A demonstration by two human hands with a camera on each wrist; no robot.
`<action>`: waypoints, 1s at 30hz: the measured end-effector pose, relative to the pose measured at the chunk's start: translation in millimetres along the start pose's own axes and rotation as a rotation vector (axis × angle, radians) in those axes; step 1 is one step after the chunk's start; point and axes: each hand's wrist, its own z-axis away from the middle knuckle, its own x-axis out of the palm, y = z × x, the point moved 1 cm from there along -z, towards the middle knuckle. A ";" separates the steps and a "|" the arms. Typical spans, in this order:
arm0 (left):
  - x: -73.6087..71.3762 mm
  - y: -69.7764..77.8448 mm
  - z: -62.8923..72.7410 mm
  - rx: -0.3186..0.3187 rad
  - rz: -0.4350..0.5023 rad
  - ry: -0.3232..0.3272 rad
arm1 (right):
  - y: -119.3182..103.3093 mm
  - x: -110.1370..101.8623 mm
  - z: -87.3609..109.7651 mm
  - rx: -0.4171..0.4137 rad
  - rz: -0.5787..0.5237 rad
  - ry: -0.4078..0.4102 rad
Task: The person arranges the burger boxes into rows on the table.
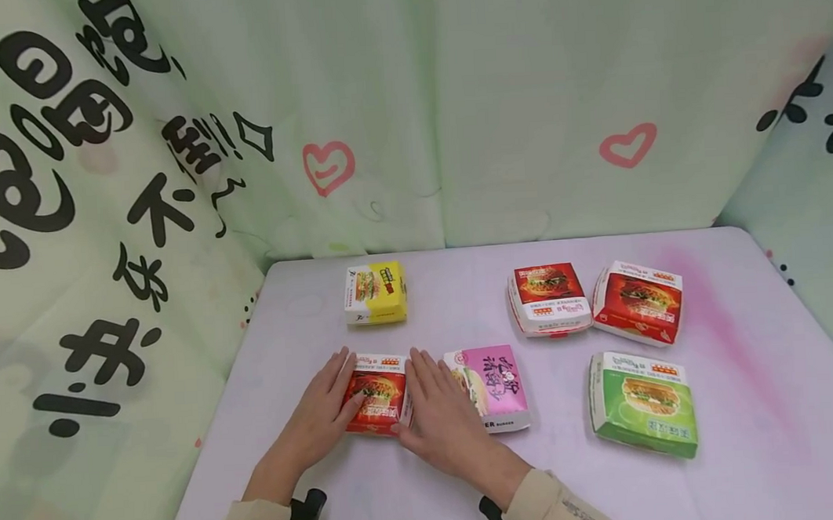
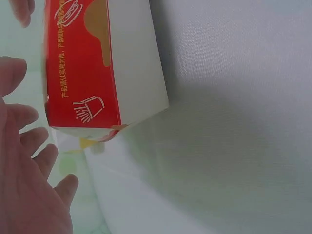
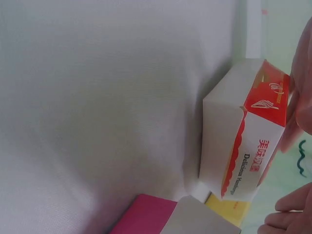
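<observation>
Softly green curtains [image 1: 513,74], pale tabletop [image 1: 457,301], burger boxes [image 1: 378,389]

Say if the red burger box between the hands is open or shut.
Shut: the right wrist view shows the red burger box with its lid down over the white base.

The red burger box [image 1: 377,395] carries a white band (its red side bears white line drawings and yellow-gold lettering). Right of it, a pink-and-white box [image 1: 497,385] has dark lettering; beyond it, a box [image 1: 376,293] is yellow and white; farther right, another [image 1: 643,405] is green and white. Behind it, black characters and red hearts mark the pale green curtain [image 1: 505,67].
</observation>
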 end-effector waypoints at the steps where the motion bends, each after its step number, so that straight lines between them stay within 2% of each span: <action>1: -0.4 -0.2 -0.6 -0.004 0.004 -0.014 | -1.2 0.7 -0.9 0.001 0.002 -0.009; 9: -9.0 -4.1 -6.7 -0.019 0.033 -0.058 | -6.3 5.2 -3.5 -0.004 0.074 -0.033; 12: -6.3 -3.9 -11.1 -0.030 0.065 -0.080 | -6.7 7.6 -3.2 -0.015 0.079 -0.043; 18: 4.3 -0.3 -19.6 -0.092 0.132 -0.113 | -7.8 12.4 -2.6 -0.038 0.090 -0.038; 24: 9.2 3.2 -28.0 -0.109 0.169 -0.086 | -8.7 16.9 -3.9 -0.043 0.168 -0.017; 30: 13.0 4.3 -36.9 -0.198 0.330 -0.038 | -11.4 20.5 -5.2 -0.042 0.203 0.007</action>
